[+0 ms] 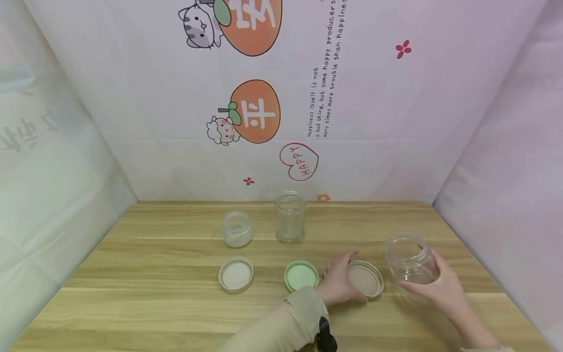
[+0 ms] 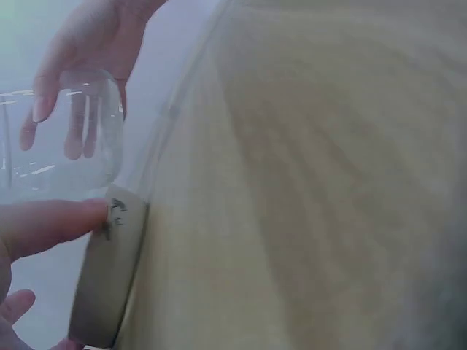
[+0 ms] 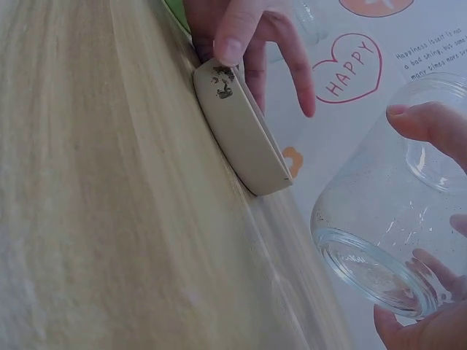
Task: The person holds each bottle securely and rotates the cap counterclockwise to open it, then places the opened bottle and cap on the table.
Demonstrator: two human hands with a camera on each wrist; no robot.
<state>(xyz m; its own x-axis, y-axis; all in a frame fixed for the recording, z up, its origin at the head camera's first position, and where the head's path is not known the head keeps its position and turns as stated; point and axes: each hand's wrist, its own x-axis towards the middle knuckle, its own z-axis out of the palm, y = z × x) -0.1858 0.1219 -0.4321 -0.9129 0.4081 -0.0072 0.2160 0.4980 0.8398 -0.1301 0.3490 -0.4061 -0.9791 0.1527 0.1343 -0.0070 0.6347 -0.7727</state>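
On the right, my right hand grips a wide clear jar round its side, with the open mouth up. In the right wrist view the jar's thick base shows above the table. My left hand spans a beige lid that lies hollow side up on the table. In the left wrist view a fingertip presses the lid's side wall, which bears dark marks, while another fingertip shows at its opposite end. The jar is close to the lid's right.
A green lid sits just left of my left hand, and a whitish lid farther left. Behind them stand a tall clear jar and a short clear jar. A printed cloth closes off the table's back edge.
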